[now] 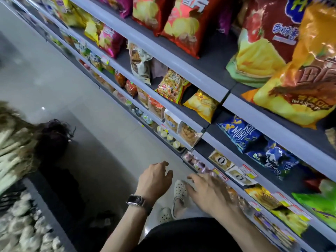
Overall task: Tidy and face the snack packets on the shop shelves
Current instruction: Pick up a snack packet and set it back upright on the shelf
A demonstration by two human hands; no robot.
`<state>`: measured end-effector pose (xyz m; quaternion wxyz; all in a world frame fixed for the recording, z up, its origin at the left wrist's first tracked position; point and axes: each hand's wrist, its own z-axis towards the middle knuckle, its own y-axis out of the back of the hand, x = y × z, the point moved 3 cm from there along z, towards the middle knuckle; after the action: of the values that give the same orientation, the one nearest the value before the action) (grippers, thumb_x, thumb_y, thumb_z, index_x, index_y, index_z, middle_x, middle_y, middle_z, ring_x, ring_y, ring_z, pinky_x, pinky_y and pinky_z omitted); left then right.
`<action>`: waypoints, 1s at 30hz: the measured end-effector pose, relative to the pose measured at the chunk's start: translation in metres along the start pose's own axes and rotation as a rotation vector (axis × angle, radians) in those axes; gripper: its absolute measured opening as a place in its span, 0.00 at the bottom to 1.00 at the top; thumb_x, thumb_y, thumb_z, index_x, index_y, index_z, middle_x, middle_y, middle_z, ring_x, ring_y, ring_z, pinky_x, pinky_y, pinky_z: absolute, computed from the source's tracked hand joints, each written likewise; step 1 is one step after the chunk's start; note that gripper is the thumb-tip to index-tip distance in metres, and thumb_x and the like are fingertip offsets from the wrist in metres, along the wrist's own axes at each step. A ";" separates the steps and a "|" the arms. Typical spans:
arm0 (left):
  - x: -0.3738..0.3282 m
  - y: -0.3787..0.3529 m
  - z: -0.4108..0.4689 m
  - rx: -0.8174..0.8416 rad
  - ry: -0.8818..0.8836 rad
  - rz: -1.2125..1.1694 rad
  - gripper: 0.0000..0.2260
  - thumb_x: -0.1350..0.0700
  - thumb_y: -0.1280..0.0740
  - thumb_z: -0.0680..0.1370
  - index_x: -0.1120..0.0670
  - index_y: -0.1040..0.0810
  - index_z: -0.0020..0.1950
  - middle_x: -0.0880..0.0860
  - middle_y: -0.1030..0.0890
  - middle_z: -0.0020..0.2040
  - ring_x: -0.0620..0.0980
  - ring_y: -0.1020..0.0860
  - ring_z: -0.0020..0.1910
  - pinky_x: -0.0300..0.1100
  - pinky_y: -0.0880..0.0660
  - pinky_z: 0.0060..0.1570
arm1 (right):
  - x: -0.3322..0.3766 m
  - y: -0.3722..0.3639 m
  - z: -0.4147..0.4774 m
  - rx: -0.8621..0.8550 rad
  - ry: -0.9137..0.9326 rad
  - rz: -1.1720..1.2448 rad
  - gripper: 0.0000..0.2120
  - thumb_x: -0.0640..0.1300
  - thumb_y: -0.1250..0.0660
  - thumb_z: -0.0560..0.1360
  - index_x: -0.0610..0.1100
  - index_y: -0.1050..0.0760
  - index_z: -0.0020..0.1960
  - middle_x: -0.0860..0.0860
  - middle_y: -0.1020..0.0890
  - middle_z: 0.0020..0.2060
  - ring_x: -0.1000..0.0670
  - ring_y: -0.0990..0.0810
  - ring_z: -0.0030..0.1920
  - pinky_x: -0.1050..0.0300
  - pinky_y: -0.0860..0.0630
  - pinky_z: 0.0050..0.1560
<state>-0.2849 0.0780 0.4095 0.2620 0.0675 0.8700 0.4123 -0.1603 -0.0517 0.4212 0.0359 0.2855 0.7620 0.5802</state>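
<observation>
Snack packets fill grey shop shelves [214,91] that run diagonally from top left to bottom right. Big orange [305,73] and red crisp bags [183,24] stand on the top shelf, blue packets [241,133] and a yellow bag [201,104] lower down. My left hand [156,177], with a watch on its wrist, hovers low in the aisle with loosely curled fingers and holds nothing. My right hand [209,191] is blurred, its fingers spread, just in front of the lower shelf edge near small pink packets [196,164]. Neither hand grips anything.
Price tags [247,170] line the shelf edges. White boxes marked O [221,160] sit on the lower shelf. Pale tiled floor [54,73] stretches along the aisle. My white clogs [179,195] show below my hands. At left a low display holds pale goods [21,228] and a dark shape.
</observation>
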 end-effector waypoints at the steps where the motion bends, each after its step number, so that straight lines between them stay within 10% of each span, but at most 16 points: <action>1: -0.002 0.007 0.010 -0.007 0.009 0.002 0.20 0.45 0.40 0.84 0.45 0.26 0.75 0.49 0.18 0.65 0.55 0.20 0.63 0.48 0.23 0.59 | -0.001 0.006 0.016 0.017 0.019 -0.003 0.19 0.59 0.41 0.83 0.51 0.23 0.67 0.51 0.17 0.62 0.46 0.19 0.60 0.51 0.25 0.57; 12: -0.006 0.067 0.073 -0.109 0.135 -0.033 0.20 0.45 0.40 0.84 0.44 0.27 0.76 0.49 0.18 0.66 0.56 0.20 0.64 0.49 0.24 0.60 | 0.016 0.050 0.150 0.055 0.129 -0.004 0.15 0.55 0.42 0.83 0.47 0.24 0.60 0.48 0.18 0.54 0.43 0.19 0.55 0.55 0.38 0.44; 30: 0.050 0.155 0.199 0.004 -0.168 0.073 0.15 0.47 0.39 0.83 0.50 0.22 0.67 0.54 0.16 0.59 0.59 0.18 0.57 0.52 0.19 0.55 | 0.070 0.038 0.240 -0.075 -0.207 0.071 0.14 0.57 0.38 0.80 0.52 0.22 0.59 0.51 0.14 0.50 0.44 0.16 0.50 0.52 0.21 0.44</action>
<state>-0.2416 0.3315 0.4025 0.3187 0.1341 0.8426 0.4129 -0.1111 0.1951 0.3969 0.1044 0.3690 0.7215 0.5765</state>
